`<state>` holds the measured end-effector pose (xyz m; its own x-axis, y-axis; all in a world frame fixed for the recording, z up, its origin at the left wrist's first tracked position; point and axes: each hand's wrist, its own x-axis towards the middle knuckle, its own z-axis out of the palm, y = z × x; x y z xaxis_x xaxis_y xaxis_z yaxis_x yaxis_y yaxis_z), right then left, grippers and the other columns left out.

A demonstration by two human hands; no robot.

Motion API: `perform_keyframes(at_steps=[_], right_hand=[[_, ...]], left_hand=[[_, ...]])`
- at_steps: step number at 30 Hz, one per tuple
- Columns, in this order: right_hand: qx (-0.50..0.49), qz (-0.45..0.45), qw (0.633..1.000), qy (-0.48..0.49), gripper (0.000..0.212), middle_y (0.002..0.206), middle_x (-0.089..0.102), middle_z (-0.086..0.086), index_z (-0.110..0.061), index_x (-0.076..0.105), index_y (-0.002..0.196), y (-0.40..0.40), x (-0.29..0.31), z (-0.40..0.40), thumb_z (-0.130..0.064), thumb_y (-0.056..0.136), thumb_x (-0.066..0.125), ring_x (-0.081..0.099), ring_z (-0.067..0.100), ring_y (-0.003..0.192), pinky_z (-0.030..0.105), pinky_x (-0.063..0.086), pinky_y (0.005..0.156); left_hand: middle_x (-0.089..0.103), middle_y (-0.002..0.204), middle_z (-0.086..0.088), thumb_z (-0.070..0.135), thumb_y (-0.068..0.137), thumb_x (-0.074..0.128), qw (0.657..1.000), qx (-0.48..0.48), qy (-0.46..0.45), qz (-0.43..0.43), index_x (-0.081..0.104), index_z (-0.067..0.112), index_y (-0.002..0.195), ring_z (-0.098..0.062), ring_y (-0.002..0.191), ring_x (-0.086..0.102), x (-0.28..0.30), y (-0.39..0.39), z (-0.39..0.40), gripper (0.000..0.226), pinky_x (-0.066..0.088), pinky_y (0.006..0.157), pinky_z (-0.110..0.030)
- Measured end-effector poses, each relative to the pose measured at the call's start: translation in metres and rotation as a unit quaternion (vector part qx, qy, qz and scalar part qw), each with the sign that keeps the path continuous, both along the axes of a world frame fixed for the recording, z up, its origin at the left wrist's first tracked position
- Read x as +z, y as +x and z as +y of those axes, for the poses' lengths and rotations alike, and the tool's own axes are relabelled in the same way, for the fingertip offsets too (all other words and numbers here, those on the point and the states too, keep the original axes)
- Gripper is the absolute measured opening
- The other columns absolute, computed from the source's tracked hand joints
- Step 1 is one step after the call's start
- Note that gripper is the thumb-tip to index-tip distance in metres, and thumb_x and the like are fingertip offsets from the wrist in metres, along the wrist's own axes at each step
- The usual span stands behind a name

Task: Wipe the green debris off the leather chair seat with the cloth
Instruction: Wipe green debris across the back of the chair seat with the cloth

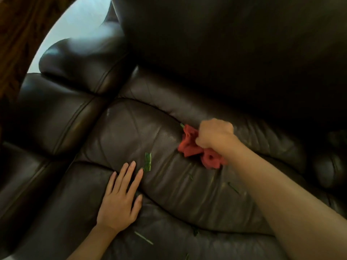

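Note:
The dark brown leather chair seat [169, 184] fills the lower half of the view. My right hand [216, 136] is fisted around a bunched red cloth [193, 147] and presses it on the seat near the back crease. A small green bit [182, 125] pokes out at the cloth's top edge. My left hand [120, 199] lies flat on the seat's left side, fingers spread, holding nothing. A flat green strip [147, 162] lies just right of its fingertips. Thin green slivers lie at the seat's right [233, 188] and front [143, 237].
The chair's backrest [225, 53] rises dark behind the seat. A padded armrest [56, 113] runs along the left. Pale floor [75, 21] and a patterned brown curtain [16, 34] show at the top left.

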<state>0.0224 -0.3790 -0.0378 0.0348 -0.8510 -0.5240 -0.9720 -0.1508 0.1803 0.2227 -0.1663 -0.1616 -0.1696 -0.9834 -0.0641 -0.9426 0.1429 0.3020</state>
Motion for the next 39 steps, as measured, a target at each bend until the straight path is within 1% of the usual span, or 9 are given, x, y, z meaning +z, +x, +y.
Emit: perform_keyframes(at_steps=[4,8,12,17,24,27,32,35,39], right_hand=[[-0.067,-0.001,0.997,0.049,0.047,0.122,0.061,0.011,-0.016,0.060,0.115,-0.045,0.025,-0.007,-0.046,0.078,0.056,0.058,0.032,0.110,0.032,0.041,0.077],[-0.114,-0.106,0.984,-0.081,0.037,0.110,0.066,0.012,-0.026,0.066,0.107,-0.062,0.034,-0.019,-0.051,0.081,0.056,0.059,0.036,0.102,0.036,0.043,0.076],[-0.101,-0.217,0.961,-0.137,0.038,0.116,0.061,0.013,-0.030,0.056,0.121,-0.034,-0.003,-0.007,-0.047,0.087,0.053,0.057,0.036,0.106,0.038,0.046,0.083],[-0.065,-0.233,0.958,-0.155,0.043,0.123,0.049,0.012,-0.027,0.047,0.129,0.004,-0.044,0.026,-0.036,0.088,0.050,0.047,0.035,0.113,0.041,0.045,0.087],[0.038,-0.352,0.935,0.026,0.036,0.096,0.061,0.005,-0.033,0.064,0.108,-0.020,-0.006,0.061,-0.036,0.072,0.062,0.059,0.028,0.095,0.036,0.048,0.082],[0.068,-0.358,0.931,0.025,0.042,0.098,0.063,0.004,-0.034,0.063,0.111,-0.024,0.003,0.059,-0.039,0.070,0.060,0.060,0.026,0.097,0.037,0.048,0.084],[-0.067,-0.366,0.909,-0.187,0.040,0.105,0.061,0.013,-0.026,0.057,0.122,-0.020,-0.016,0.005,-0.031,0.082,0.058,0.059,0.030,0.096,0.034,0.045,0.081],[-0.089,-0.324,0.928,-0.160,0.042,0.114,0.055,0.016,-0.024,0.052,0.128,0.000,-0.037,0.006,-0.030,0.087,0.055,0.054,0.033,0.105,0.035,0.044,0.088],[0.013,-0.345,0.926,-0.152,0.051,0.112,0.057,0.010,-0.027,0.051,0.127,0.032,-0.037,0.043,-0.029,0.076,0.058,0.050,0.030,0.106,0.035,0.044,0.086]], left_hand=[[0.015,0.156,-0.009,0.039,0.091,0.028,1.000,0.004,-0.002,0.001,0.015,0.017,0.148,-0.027,0.143,0.017,-0.003,0.001,0.001,0.063,0.013,0.115,-0.044],[0.013,0.157,-0.009,0.043,0.094,0.014,1.000,0.005,0.008,0.000,0.015,0.018,0.149,-0.026,0.144,0.015,-0.003,0.002,0.000,0.060,0.012,0.116,-0.043],[0.011,0.157,-0.008,0.044,0.094,0.013,1.000,0.005,0.016,-0.010,0.012,0.019,0.149,-0.026,0.145,0.013,-0.005,0.002,0.001,0.061,0.010,0.117,-0.043],[0.012,0.157,-0.009,0.043,0.094,0.015,1.000,0.004,0.010,-0.017,0.015,0.017,0.149,-0.026,0.145,0.012,-0.004,0.001,0.001,0.060,0.009,0.117,-0.042],[0.013,0.157,-0.009,0.035,0.084,0.036,1.000,0.003,-0.009,-0.018,0.015,0.017,0.148,-0.027,0.144,0.013,-0.004,0.000,0.000,0.069,0.011,0.116,-0.043],[0.014,0.156,-0.009,0.035,0.085,0.036,1.000,0.003,-0.009,-0.020,0.016,0.016,0.148,-0.027,0.144,0.013,-0.003,0.000,0.000,0.069,0.011,0.116,-0.043],[0.017,0.155,-0.010,0.035,0.086,0.036,1.000,0.007,-0.011,-0.016,0.018,0.015,0.147,-0.026,0.144,0.013,-0.001,-0.001,-0.001,0.067,0.010,0.116,-0.042],[0.015,0.155,-0.010,0.035,0.086,0.036,1.000,0.008,-0.007,-0.015,0.017,0.016,0.147,-0.025,0.144,0.012,0.000,-0.001,-0.001,0.067,0.010,0.116,-0.043],[0.016,0.155,-0.010,0.035,0.085,0.037,1.000,0.006,-0.010,-0.012,0.019,0.014,0.146,-0.026,0.144,0.013,0.000,-0.001,-0.001,0.067,0.012,0.116,-0.044]])
